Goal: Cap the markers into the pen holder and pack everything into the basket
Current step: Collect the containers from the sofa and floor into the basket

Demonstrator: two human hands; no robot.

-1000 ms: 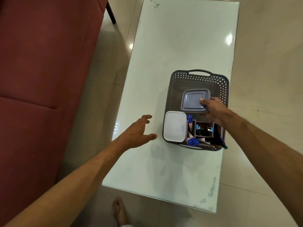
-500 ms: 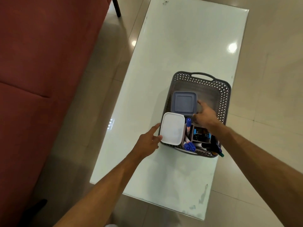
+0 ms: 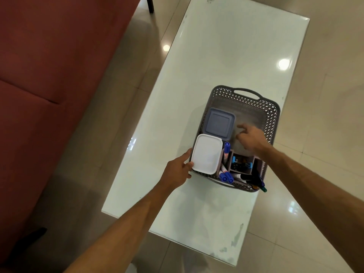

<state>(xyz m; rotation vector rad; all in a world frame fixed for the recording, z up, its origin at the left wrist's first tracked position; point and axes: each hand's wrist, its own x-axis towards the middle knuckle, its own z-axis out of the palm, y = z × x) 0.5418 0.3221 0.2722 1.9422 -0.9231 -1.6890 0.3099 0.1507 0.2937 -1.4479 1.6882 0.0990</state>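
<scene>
We look down on a grey perforated basket [image 3: 272,119] that sits on the pale glass counter [image 3: 226,52], toward its near right part.

Our left hand [image 3: 177,171] is at the basket's near left corner, at about 8 o'clock from the basket's middle. Its fingers curl against the basket's outer wall and rim there, and the fingertips lie right beside the white lidded box [image 3: 206,153]; we cannot tell whether they touch the box itself or only the rim.

Our right hand [image 3: 250,139] hangs over the inside of the basket, roughly at its middle. Its fingers are loosely spread and point toward 10 o'clock, and they hold nothing. The forefinger reaches near the right edge of the blue-grey lidded box [image 3: 219,123] but stands apart from it; whether the hand touches the basket's floor is not plain.

Inside the basket, the blue-grey lidded box lies flat at the left, at 10 o'clock from the middle. The white lidded box lies just nearer to us, at 8 o'clock, and its far edge overlaps the blue-grey one. The grey pen holder [image 3: 241,165] lies at the near end, at 6 o'clock, with small dark and blue bits in its middle compartment. Blue-capped markers [image 3: 226,174] are at its left side and dark-capped markers [image 3: 254,179] at its near right, one green tip poking past the basket's rim.

A red sofa [image 3: 49,75] fills the left of the view, at 9 o'clock, over a glossy tiled floor [image 3: 325,115].
</scene>
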